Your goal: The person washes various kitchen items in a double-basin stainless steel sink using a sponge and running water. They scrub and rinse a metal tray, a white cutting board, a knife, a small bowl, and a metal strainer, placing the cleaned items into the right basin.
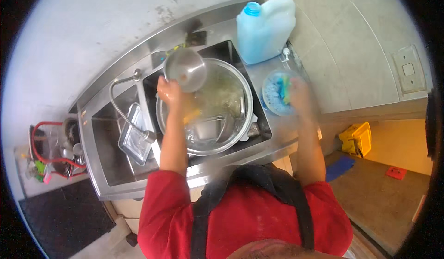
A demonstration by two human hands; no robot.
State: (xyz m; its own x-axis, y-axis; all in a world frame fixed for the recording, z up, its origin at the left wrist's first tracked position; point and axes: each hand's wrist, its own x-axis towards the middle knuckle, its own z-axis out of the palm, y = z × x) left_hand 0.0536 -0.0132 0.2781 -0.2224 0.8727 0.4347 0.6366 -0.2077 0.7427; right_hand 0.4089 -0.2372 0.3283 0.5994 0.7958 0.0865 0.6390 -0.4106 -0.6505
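My left hand (170, 90) grips the rim of a metal bowl (185, 70), tilted above a large round metal pot (248, 96) in the sink. The pot holds cloudy water with metal containers (208, 129) and something yellow-orange under it. At the right, my right hand (301, 92), blurred, holds a green-yellow sponge (286, 90) over a round tub of blue, foamy liquid (274, 92) on the steel counter.
A large jug of light-blue liquid (263, 33) stands behind the tub. On the left, a flexible spout (121, 110) arches over a second basin holding a clear rectangular tray (137, 134). A red-rimmed rack with utensils (57, 160) is at far left. A wall switch (408, 69) is at right.
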